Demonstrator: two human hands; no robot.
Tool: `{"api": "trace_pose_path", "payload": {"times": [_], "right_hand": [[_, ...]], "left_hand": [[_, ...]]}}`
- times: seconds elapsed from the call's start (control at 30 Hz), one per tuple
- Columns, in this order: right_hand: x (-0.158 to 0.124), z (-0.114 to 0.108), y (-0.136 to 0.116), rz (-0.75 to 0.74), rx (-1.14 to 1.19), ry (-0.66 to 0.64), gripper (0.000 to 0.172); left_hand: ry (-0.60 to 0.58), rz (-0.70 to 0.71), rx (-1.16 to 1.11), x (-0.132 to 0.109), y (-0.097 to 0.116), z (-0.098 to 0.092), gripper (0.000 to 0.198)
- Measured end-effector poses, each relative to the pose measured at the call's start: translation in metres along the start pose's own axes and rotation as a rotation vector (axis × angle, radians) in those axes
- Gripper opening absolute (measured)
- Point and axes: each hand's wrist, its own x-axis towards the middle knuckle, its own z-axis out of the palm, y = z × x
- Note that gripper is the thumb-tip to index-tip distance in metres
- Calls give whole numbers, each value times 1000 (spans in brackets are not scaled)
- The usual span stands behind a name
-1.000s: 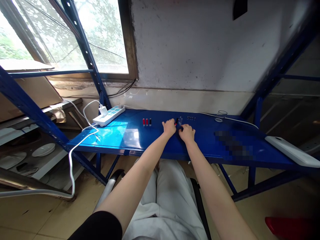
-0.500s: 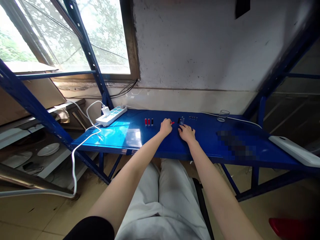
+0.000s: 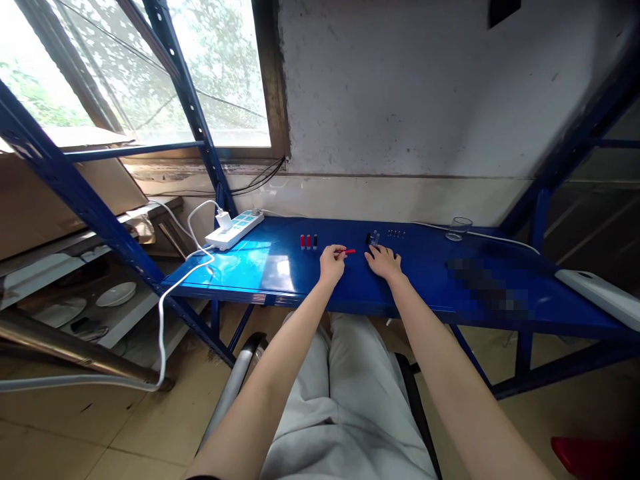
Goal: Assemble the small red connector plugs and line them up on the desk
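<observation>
My left hand [image 3: 332, 261] rests on the blue shelf [image 3: 280, 273] with its fingers pinched on a small red piece [image 3: 347, 251] that sticks out to the right. My right hand [image 3: 384, 261] lies beside it, fingers spread flat on the shelf just in front of a small dark and clear part [image 3: 372, 239]. Three little red and black pieces [image 3: 308, 241] stand in a row left of my left hand. A row of tiny dark bits [image 3: 396, 234] lies behind my right hand.
A white power strip [image 3: 235, 229] with a plugged charger and white cable [image 3: 165, 293] sits at the shelf's left end. A small glass [image 3: 459, 229] stands at the back right, a white flat object [image 3: 600, 291] at the far right. Blue rack posts [image 3: 75, 193] frame the shelf.
My left hand has drawn back towards me and left, pulling the red piece away from the dark part. My right hand has stayed by that part. The view has shifted.
</observation>
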Motion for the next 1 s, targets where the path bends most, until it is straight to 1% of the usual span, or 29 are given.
{"api": "trace_pose_path", "payload": {"times": [0.1,0.17,0.23,0.33,0.43,0.53,0.63,0.7,0.8,1.0], "right_hand": [[0,0,1,-7,11,-4,58],[-3,0,1,-18,25,19,55],[-7,-1,1,-57,46,73,51],[-13,-2,0,-169,120,169,43],[-17,-4,-3,-303,305,275,34],[-19,-5,-6,-360,555,351,28],[-20,-4,-9,-369,753,348,22],[-19,-3,-9,-386,826,323,20],[-18,-1,-9,-402,868,288,20],[-20,-3,-9,-387,878,283,21]], "left_hand": [[25,-28,-19,0,-2,-5,19],[39,-48,-38,2,-3,-6,19],[56,-61,-63,3,-4,-6,19],[85,-50,-113,4,-5,-4,17],[126,-24,-159,5,-7,-4,13],[137,-23,-178,5,-8,-4,13],[132,-32,-188,5,-10,-3,14],[129,-37,-190,6,-11,-3,14],[124,-38,-192,6,-11,-3,13],[171,-53,-190,5,-8,-5,13]]}}
